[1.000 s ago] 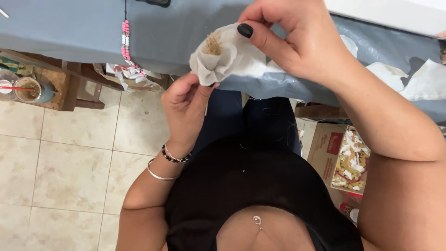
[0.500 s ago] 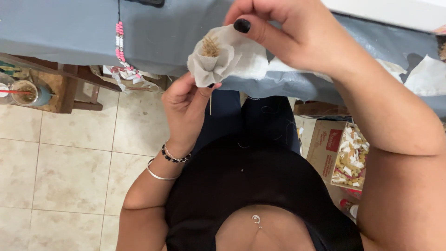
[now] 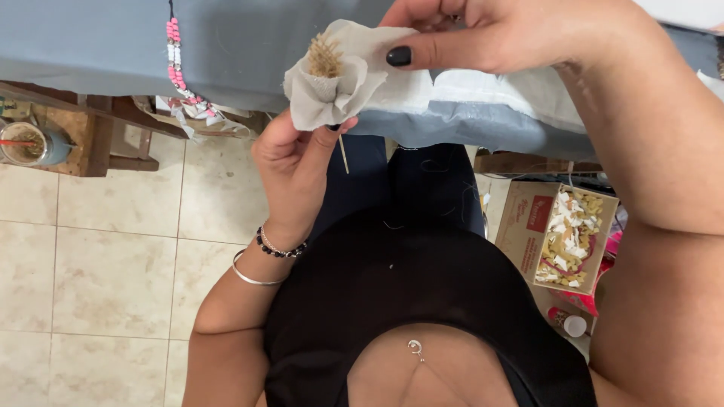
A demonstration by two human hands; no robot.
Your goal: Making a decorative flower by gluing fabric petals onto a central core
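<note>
Head view: left hand [image 3: 294, 162] pinches a thin stick [image 3: 343, 154] under the fabric flower [image 3: 332, 75]; right hand [image 3: 483, 34] pinches its petal.

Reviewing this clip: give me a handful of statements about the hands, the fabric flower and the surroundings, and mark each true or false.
1. The left hand pinches the fabric flower from below. True.
2. The flower has a bright red plastic centre. False: its centre is a tuft of frayed brown burlap.
3. The right hand holds the pale cloth at the flower's side, thumb with a dark nail on top. True.
4. A thin wooden stick hangs below the flower by the left hand's fingers. True.
5. The cardboard box on the floor is shut. False: it is open, showing pale scraps.
6. The left wrist is bare. False: it wears a beaded bracelet and a silver bangle.
</note>
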